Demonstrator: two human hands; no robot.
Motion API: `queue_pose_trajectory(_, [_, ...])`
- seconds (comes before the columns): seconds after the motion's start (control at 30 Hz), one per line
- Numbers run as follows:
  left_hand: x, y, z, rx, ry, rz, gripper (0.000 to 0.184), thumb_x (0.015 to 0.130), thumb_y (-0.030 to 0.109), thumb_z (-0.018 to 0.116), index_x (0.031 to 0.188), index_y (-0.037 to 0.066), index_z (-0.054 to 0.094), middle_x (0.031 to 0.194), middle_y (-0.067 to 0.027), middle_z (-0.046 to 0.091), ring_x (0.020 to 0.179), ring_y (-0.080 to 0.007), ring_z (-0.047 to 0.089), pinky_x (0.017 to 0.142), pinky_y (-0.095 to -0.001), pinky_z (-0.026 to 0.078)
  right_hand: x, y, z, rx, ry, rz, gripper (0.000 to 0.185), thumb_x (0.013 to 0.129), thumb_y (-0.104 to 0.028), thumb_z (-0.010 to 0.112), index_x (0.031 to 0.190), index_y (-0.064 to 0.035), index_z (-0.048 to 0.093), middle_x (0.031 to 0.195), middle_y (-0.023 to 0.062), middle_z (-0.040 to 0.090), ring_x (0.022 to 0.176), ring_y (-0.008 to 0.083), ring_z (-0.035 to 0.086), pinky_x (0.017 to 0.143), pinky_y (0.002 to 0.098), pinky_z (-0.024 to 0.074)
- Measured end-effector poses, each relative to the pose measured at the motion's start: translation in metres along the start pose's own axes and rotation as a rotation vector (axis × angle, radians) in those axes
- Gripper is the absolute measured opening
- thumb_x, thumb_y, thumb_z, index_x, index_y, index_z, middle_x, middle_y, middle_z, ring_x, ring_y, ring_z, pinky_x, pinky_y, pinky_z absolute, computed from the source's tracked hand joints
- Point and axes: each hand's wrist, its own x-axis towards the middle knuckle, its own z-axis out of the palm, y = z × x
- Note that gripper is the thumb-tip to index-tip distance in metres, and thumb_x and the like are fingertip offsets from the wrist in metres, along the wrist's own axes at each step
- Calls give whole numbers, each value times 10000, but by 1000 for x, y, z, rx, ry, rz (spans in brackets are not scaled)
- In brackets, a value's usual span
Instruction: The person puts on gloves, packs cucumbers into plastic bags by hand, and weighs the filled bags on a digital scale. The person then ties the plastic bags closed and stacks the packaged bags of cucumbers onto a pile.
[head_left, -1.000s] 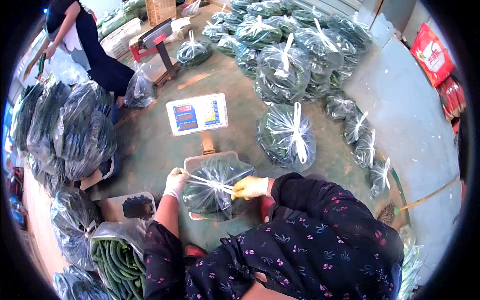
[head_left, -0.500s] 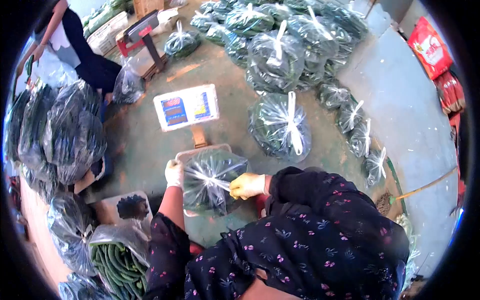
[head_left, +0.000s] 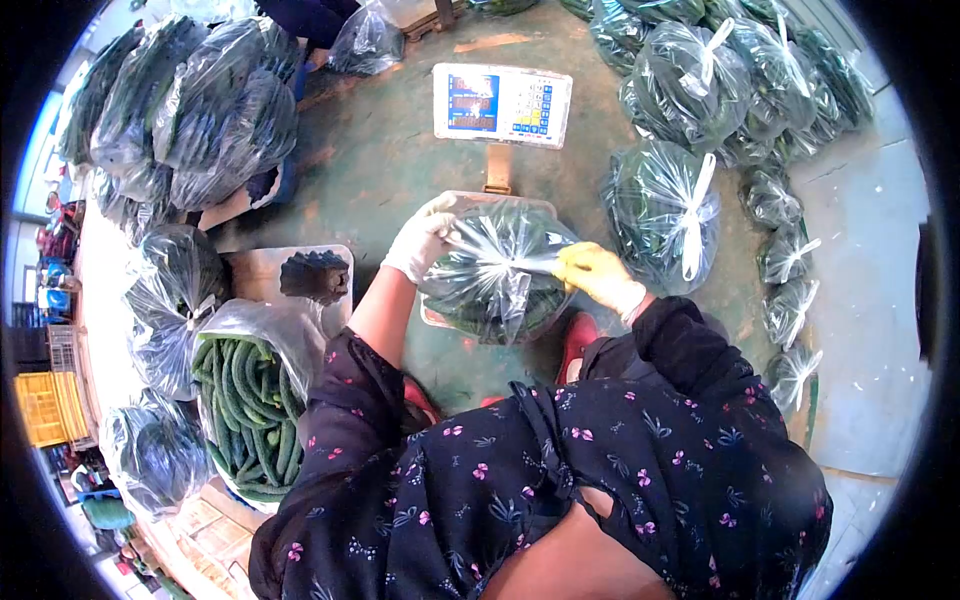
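A clear plastic bag (head_left: 505,290) of green vegetables, gathered and tied at its top, rests on the platform (head_left: 525,204) of a scale in front of me. My left hand (head_left: 427,238), in a white glove, has its fingers closed on the bag's upper left side. With a yellowish glove on, my right hand (head_left: 597,277) pinches the gathered white neck of the bag from the right. Beyond the bag stands the scale's display (head_left: 502,104), with lit digits too blurred to read.
Another tied bag (head_left: 664,217) lies right of the scale, near a pile of bags (head_left: 690,85) and a row of small ones (head_left: 790,310). An opened bag of cucumbers (head_left: 250,410) and stacked full bags (head_left: 190,110) are at the left.
The view has swung down and left. The long white strands between my hands are no longer stretched out; my left hand now lies against the bag's side.
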Motion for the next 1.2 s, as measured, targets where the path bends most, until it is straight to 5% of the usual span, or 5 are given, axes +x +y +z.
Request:
queue_pose_trajectory(0.5, [-58,-11,100,143,-225,-94,799,822,87,617,1446,47,120,1135,-71,532,811,-108,562,633,-233,479,57,-15,42,1304,-178,259,327,903,-336,545,1143,-116,523,1004,-6,596,837,133,590,715,319,513])
queue_pose_trajectory(0.7, [-16,-6,35,1399,-89,495,719,678,106,771,1302,54,419,1124,-113,608,1006,-180,589,866,-287,464,36,-20,41,336,-140,203,276,849,-323,586,991,-89,619,785,20,603,707,162,564,631,306,462])
queue_pose_trajectory(0.77, [16,-16,-8,866,237,81,589,668,-10,659,1230,27,487,916,-113,633,694,-171,612,606,-297,503,25,12,55,-527,-211,-257,276,841,-328,566,930,-73,624,867,99,639,755,258,597,669,364,478])
queue_pose_trajectory(0.9, [44,-38,-6,789,357,51,502,629,21,648,1112,-26,522,1018,-107,614,916,-199,592,811,-292,469,21,-12,59,173,-184,406,292,863,-287,533,1074,-95,594,846,125,643,740,326,613,676,401,473])
queue_pose_trajectory(1.2, [36,-45,-5,612,583,-23,261,603,4,578,864,-7,573,663,-97,568,512,-179,522,464,-312,424,-10,30,27,-321,-272,-50,173,756,-207,580,842,-86,668,799,154,644,789,325,624,756,383,463])
